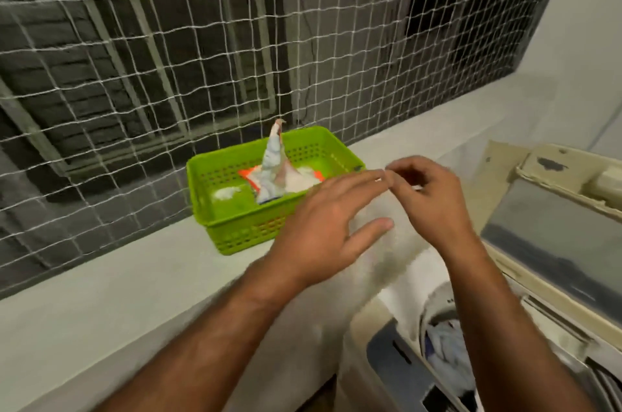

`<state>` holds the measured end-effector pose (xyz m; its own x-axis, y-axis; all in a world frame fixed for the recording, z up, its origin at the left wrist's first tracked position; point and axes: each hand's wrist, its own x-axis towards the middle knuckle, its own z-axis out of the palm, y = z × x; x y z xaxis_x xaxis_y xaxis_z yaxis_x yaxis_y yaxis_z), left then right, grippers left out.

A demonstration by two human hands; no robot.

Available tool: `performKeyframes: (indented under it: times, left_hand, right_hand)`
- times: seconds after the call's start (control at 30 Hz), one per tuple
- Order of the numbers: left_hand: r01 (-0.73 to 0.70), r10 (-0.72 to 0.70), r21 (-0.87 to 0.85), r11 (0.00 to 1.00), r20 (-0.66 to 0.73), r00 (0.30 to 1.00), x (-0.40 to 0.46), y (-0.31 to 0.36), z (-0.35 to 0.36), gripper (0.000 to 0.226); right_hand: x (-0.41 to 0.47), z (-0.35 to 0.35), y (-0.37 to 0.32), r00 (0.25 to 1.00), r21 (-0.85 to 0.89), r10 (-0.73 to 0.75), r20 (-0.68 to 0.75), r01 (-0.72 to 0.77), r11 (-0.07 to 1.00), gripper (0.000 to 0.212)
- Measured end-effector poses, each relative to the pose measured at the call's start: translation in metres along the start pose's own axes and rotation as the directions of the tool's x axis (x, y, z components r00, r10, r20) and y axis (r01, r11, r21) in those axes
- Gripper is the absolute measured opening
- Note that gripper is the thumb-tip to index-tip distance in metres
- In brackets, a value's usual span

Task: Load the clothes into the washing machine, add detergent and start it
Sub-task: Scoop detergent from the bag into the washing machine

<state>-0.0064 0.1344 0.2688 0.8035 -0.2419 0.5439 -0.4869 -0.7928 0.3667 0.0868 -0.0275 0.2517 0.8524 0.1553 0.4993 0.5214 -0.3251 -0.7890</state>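
Head view: left hand (331, 226) spread flat, fingers straight, holding nothing; right hand (434, 199) loosely curled, empty, fingertips meeting the left's. Green basket (235, 226) on the ledge (117, 294) holds a detergent packet (274, 172). Washing machine (387, 361) at lower right, lid (555, 236) raised, clothes (447, 351) inside.
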Motion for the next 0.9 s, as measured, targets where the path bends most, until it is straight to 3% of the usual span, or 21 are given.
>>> performKeyframes:
  times: [0.17,0.33,0.47,0.67,0.9]
  left_hand:
    - [0.030,-0.023,0.097,0.995,-0.072,0.997,-0.005,-0.038,-0.044,0.047]
    - [0.143,-0.137,0.113,0.983,-0.060,0.989,-0.015,-0.077,-0.063,0.052]
    - [0.184,-0.179,0.137,0.973,-0.047,0.983,-0.015,-0.089,-0.069,0.056]
    - [0.242,-0.243,0.177,0.954,-0.017,0.970,-0.013,-0.099,-0.068,0.062]
    - [0.300,-0.311,0.208,0.931,0.026,0.950,-0.015,-0.106,-0.065,0.067]
  right_hand:
    - [0.037,0.031,-0.019,1.000,-0.147,0.012,0.020,-0.009,0.989,0.010]
    - [0.061,0.041,-0.019,0.977,-0.465,0.208,0.044,-0.164,0.870,0.023]
    - [0.068,0.042,-0.017,0.934,-0.503,0.351,0.069,-0.272,0.821,0.032]
    - [0.072,0.040,-0.020,0.884,-0.584,0.455,0.110,-0.313,0.749,0.048]
    - [0.082,0.043,-0.020,0.859,-0.643,0.492,0.143,-0.297,0.706,0.038]
